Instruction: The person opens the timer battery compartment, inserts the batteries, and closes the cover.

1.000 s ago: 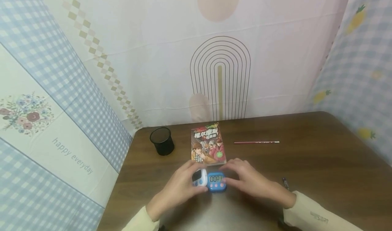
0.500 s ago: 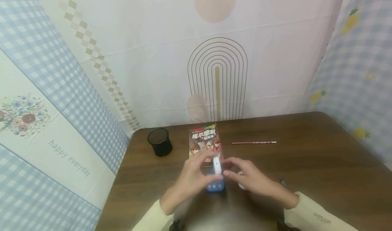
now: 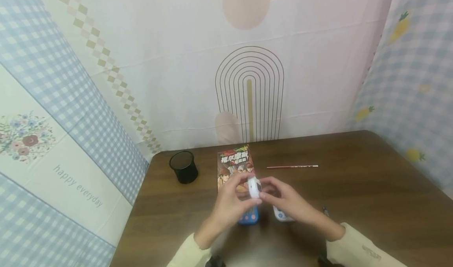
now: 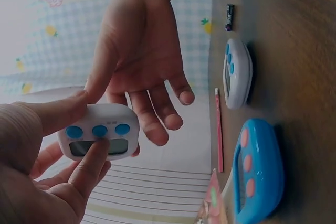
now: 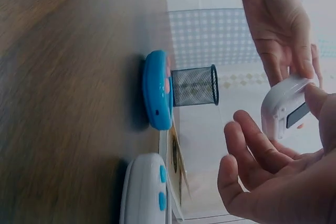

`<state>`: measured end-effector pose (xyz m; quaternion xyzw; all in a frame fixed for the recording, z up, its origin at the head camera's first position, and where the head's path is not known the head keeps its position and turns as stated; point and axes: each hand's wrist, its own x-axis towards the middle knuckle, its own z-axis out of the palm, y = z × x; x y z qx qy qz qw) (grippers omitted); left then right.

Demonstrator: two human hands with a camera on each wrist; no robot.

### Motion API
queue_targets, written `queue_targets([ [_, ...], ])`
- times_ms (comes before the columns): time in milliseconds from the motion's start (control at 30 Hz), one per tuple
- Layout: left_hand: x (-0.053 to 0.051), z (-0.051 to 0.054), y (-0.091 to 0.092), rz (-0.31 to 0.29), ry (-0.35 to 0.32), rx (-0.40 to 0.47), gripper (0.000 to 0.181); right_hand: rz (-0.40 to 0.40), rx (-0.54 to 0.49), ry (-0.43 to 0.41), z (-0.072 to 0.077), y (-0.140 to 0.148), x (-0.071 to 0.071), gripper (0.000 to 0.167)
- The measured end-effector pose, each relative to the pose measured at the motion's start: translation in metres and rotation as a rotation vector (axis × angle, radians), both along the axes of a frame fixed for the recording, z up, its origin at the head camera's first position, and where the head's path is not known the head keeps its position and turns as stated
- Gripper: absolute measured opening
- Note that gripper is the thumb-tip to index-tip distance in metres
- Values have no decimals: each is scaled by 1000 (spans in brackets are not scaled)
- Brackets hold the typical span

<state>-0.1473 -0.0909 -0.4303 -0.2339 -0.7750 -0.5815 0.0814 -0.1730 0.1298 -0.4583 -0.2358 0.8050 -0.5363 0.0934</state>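
A white digital timer with blue buttons (image 4: 100, 129) is held up above the table. My left hand (image 3: 228, 204) grips it between thumb and fingers, and one finger lies across its display in the left wrist view. From the other side, my right hand (image 3: 288, 202) pinches the same timer with thumb and forefinger; its other fingers are spread below in the right wrist view. Beneath the hands, a blue timer with pink buttons (image 4: 257, 171) lies on the table. Another white timer (image 3: 282, 215) lies to its right, partly hidden by my right hand.
Behind the hands lies a comic-style book (image 3: 235, 159), partly covered by my left hand. A black mesh pen cup (image 3: 185, 172) stands at the left. A red pencil (image 3: 291, 166) lies at the right. Near my right wrist is a small dark battery (image 4: 230, 17).
My left hand has raised the white timer, turned it and brought it right, over the blue timer. My right hand has come off the blue timer and taken hold of the white one.
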Motion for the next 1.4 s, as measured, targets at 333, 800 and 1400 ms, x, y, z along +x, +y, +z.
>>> queue_targets([
  [333,-4,-9,4,6,-107,68,75,-54,-138,-259,3,-4,-5,60],
  [800,-5,-9,-5,43,-196,56,39,-150,-105,-184,11,-2,0,39],
  [1400,-1,-9,-1,84,-193,72,35,-19,-84,-203,10,-8,8,41],
])
